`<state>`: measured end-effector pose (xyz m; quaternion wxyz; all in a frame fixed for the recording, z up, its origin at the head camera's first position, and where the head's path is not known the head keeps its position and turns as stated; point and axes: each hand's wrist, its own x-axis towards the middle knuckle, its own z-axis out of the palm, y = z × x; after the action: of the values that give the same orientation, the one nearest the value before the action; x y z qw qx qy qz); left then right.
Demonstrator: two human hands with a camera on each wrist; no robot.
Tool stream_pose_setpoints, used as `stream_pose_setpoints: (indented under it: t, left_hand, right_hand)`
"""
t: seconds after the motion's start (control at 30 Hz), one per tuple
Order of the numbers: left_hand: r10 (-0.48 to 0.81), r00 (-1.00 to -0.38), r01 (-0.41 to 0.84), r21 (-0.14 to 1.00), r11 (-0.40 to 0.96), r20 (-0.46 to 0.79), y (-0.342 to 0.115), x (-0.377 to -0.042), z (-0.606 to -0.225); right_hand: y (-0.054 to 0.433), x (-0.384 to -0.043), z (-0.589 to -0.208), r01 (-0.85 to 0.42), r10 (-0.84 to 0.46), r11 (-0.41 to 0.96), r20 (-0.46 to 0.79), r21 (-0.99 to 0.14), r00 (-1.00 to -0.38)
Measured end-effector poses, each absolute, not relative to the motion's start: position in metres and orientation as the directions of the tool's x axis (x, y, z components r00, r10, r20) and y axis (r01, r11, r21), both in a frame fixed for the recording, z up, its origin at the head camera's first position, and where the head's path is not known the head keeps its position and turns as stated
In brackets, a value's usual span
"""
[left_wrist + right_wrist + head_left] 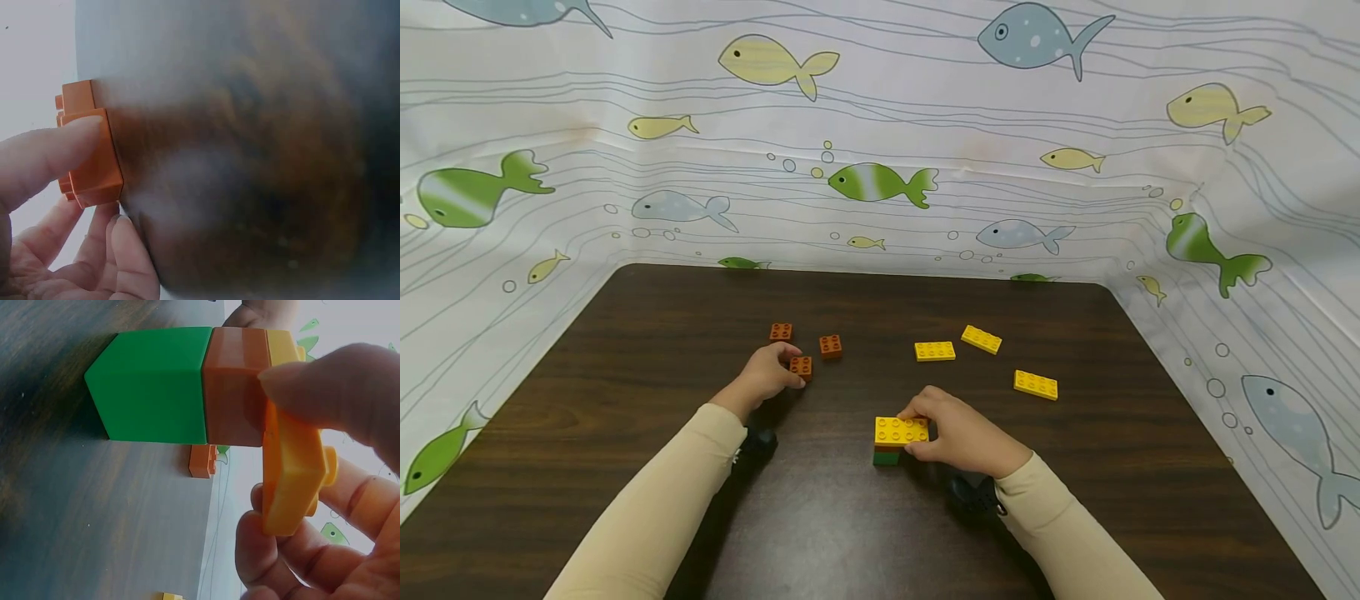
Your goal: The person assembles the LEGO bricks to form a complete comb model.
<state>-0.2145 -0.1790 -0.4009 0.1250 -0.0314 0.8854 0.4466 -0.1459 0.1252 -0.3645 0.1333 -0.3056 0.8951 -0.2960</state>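
My left hand (762, 377) pinches an orange-brown toy brick (801, 367) between thumb and fingers, low at the table top. In the left wrist view the thumb lies across the side of that orange brick (100, 162). With my right hand (962, 429) I grip the overhanging end of a yellow brick (901, 430), which tops a small stack. Under it the right wrist view shows a brown brick (236, 387) and, lowest, a green brick (150, 387). The yellow brick (294, 475) sticks out sideways past the two below.
Two more orange-brown bricks (781, 332) (831, 347) lie beyond my left hand. Three flat yellow bricks (935, 352) (981, 339) (1036, 385) lie at the back right of the dark wooden table (820, 533). A white fish-patterned cloth (880, 125) encloses the table's back and sides.
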Motion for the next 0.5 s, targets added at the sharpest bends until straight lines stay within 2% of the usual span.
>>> stream_pose_setpoints:
  t: [0.5]
  left_hand:
    - [0.035, -0.973, -0.138, 0.693, 0.708, -0.229, -0.1732, -0.2168, -0.3986]
  right_hand:
    - [0.1245, -0.1457, -0.3629, -0.458, -0.618, 0.644, -0.063, -0.613, -0.784]
